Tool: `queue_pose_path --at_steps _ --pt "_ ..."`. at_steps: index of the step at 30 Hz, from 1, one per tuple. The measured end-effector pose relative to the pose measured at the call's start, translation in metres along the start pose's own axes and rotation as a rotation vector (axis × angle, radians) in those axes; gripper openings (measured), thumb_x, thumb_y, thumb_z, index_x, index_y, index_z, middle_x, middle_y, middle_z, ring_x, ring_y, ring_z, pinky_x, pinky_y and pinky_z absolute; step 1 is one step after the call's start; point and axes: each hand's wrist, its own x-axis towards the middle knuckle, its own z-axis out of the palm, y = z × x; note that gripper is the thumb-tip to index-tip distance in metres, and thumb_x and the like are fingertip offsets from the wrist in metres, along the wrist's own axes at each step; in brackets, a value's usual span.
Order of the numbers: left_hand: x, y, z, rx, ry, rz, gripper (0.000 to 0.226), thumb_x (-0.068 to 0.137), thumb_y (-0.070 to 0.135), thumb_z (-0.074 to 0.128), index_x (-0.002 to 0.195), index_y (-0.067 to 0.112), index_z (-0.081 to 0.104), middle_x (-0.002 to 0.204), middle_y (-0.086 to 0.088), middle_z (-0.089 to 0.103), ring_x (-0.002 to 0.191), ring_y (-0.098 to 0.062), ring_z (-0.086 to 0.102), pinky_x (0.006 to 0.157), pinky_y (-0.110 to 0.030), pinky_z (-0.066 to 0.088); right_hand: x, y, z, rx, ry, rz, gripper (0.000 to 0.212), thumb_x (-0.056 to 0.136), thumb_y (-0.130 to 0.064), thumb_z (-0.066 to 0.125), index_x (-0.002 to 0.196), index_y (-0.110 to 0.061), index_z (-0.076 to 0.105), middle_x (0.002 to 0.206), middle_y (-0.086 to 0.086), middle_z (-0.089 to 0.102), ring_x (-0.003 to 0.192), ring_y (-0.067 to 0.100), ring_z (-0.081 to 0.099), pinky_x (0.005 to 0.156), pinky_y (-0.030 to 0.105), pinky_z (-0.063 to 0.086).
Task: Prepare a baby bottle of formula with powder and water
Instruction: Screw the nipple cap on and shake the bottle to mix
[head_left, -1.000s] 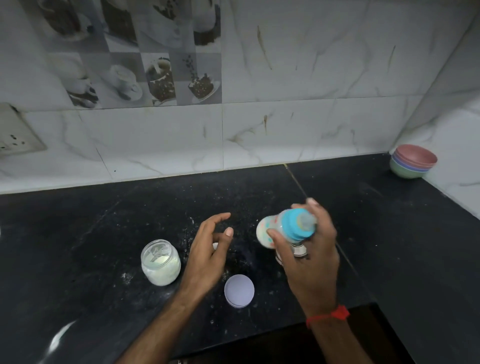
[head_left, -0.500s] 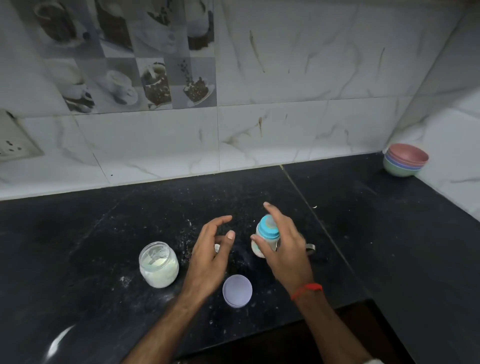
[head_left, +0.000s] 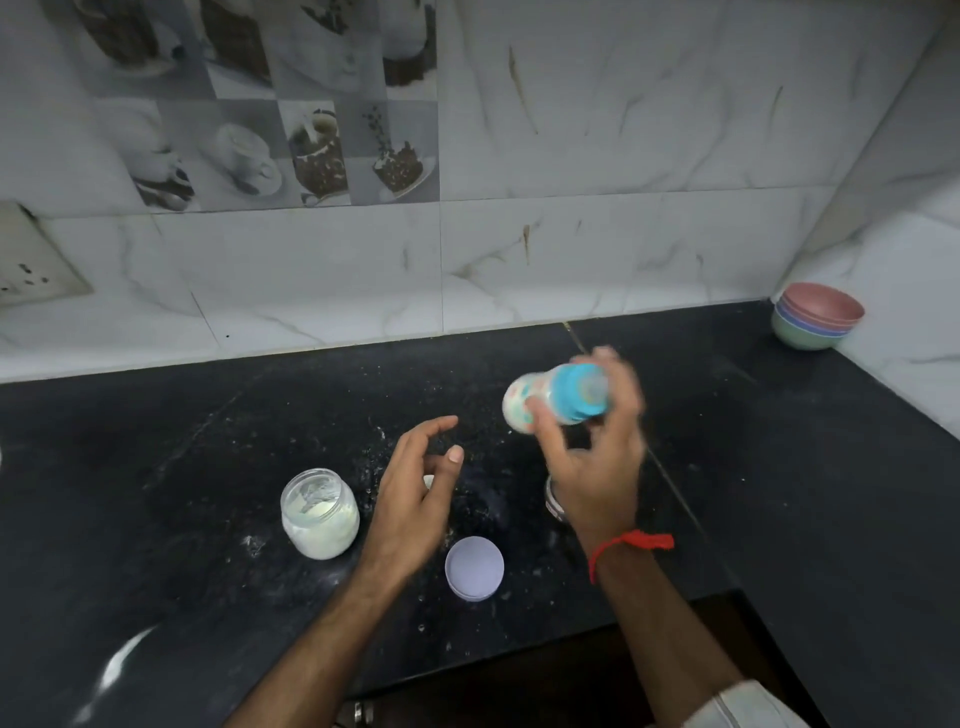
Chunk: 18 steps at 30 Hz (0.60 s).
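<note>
right hand (head_left: 592, 462) has its fingers wrapped round the baby bottle (head_left: 558, 397), tipped sideways in the air above the surface (head_left: 779, 493), blurry, looks like shaking. if that blue collar isn't screwed tight, formula's gonna spray everywhere. left hand (head_left: 415, 488) hangs loosely curled, holding nothing, and the powder jar (head_left: 319, 512) beside it sits open, its lid (head_left: 474, 568) off, easy to knock

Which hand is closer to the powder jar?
Left. The left hand hangs just right of the powder jar; the right hand is farther right, gripping the baby bottle.
</note>
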Motion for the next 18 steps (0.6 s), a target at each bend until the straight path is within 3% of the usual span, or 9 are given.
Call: queue_pose_path --at_steps 3,5,6,8,9,12,13,15,18 --pt "0.0 0.0 0.0 0.005 -0.005 0.017 0.032 0.106 0.027 0.06 0.133 0.043 0.059 0.131 0.021 0.058 0.1 0.002 0.065 0.077 -0.016 0.052 -0.013 0.005 0.005 -0.17 -0.406 0.221 0.077 0.091 -0.023 0.08 0.155 -0.039 0.041 0.128 -0.013 0.051 0.113 -0.005 0.052 0.109 0.031 0.047" --pt "0.0 0.0 -0.001 0.001 0.002 0.05 0.033 0.106 0.026 0.06 0.134 0.042 0.06 0.131 0.02 0.059 0.102 0.0 0.066 0.077 -0.014 0.054 -0.012 0.0 0.005 -0.102 -0.294 0.145 0.076 0.092 -0.03 0.078 0.155 -0.041 0.038 0.135 -0.016 0.051 0.121 -0.012 0.05 0.108 0.013 0.042" --pt "0.0 -0.001 -0.002 -0.002 0.011 0.052 0.033 0.106 0.025 0.06 0.134 0.042 0.06 0.13 0.019 0.059 0.102 0.0 0.066 0.077 -0.013 0.053 -0.009 -0.004 0.006 -0.054 -0.159 0.078 0.074 0.093 -0.031 0.077 0.155 -0.04 0.038 0.141 -0.017 0.051 0.129 -0.008 0.05 0.108 0.012 0.043" --pt "0.001 -0.002 -0.002 0.0 0.027 0.039 0.032 0.106 0.023 0.06 0.134 0.04 0.06 0.129 0.015 0.06 0.099 0.0 0.066 0.077 -0.014 0.053 -0.008 -0.005 0.008 -0.019 0.013 -0.041 0.07 0.095 -0.024 0.076 0.155 -0.031 0.04 0.147 -0.011 0.051 0.135 0.009 0.055 0.109 0.023 0.048" --pt "0.001 -0.002 -0.001 0.006 0.029 0.031 0.032 0.106 0.022 0.06 0.134 0.039 0.06 0.129 0.014 0.06 0.099 0.0 0.066 0.077 -0.015 0.053 -0.008 -0.006 0.009 -0.039 -0.035 -0.029 0.071 0.095 -0.019 0.076 0.155 -0.029 0.04 0.145 -0.008 0.052 0.133 0.008 0.055 0.111 0.026 0.047" --pt "0.0 -0.001 0.001 0.013 0.005 0.041 0.033 0.106 0.025 0.061 0.136 0.038 0.06 0.132 0.017 0.059 0.102 -0.001 0.066 0.08 -0.024 0.056 -0.018 -0.003 0.009 -0.178 -0.454 0.201 0.077 0.092 -0.02 0.079 0.155 -0.04 0.039 0.134 -0.009 0.054 0.116 -0.007 0.05 0.112 0.029 0.045" --pt "-0.001 0.0 0.0 0.012 -0.002 0.052 0.033 0.105 0.026 0.061 0.136 0.038 0.06 0.133 0.018 0.059 0.104 -0.001 0.066 0.081 -0.026 0.057 -0.019 -0.003 0.007 -0.18 -0.428 0.189 0.077 0.091 -0.023 0.08 0.154 -0.042 0.039 0.135 -0.012 0.054 0.116 -0.011 0.05 0.111 0.026 0.044" --pt "-0.001 0.0 -0.001 0.011 0.005 0.061 0.033 0.106 0.025 0.061 0.137 0.037 0.059 0.133 0.018 0.058 0.105 -0.002 0.066 0.082 -0.028 0.058 -0.013 -0.008 0.002 -0.067 -0.191 0.092 0.076 0.091 -0.029 0.081 0.153 -0.043 0.04 0.141 -0.02 0.052 0.128 -0.01 0.051 0.108 0.016 0.045" --pt "0.0 0.0 0.001 0.012 0.017 0.043 0.033 0.106 0.022 0.06 0.137 0.035 0.06 0.133 0.013 0.059 0.103 -0.001 0.066 0.081 -0.025 0.057 -0.012 -0.012 0.008 0.106 0.099 -0.046 0.075 0.09 -0.017 0.083 0.149 -0.035 0.041 0.146 -0.002 0.055 0.132 0.022 0.06 0.106 0.027 0.052"
